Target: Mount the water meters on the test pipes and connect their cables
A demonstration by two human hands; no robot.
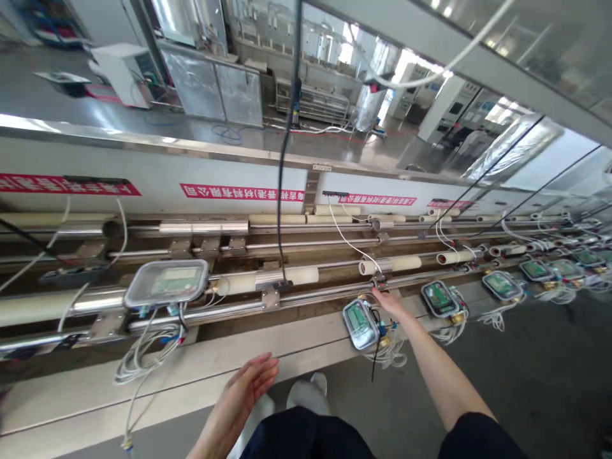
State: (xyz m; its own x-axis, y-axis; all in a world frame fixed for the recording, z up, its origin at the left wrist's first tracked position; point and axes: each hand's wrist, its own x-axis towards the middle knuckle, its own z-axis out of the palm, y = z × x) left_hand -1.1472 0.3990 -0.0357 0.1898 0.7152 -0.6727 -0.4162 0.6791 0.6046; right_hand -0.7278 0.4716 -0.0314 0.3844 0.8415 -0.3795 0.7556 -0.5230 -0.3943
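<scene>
Dark trousers, white shoes lowest in view, at near edge of bench point(201, 376). Bench long axis runs left-right, rails and meters in row along it. Left hand point(248, 386) open, fingers together, empty, hovering over near edge. Right hand point(388, 301) stretched forward, fingertips pinched on small clip point(380, 280) at rail, just beyond nearest meter point(361, 324). Right hand nearer.
</scene>
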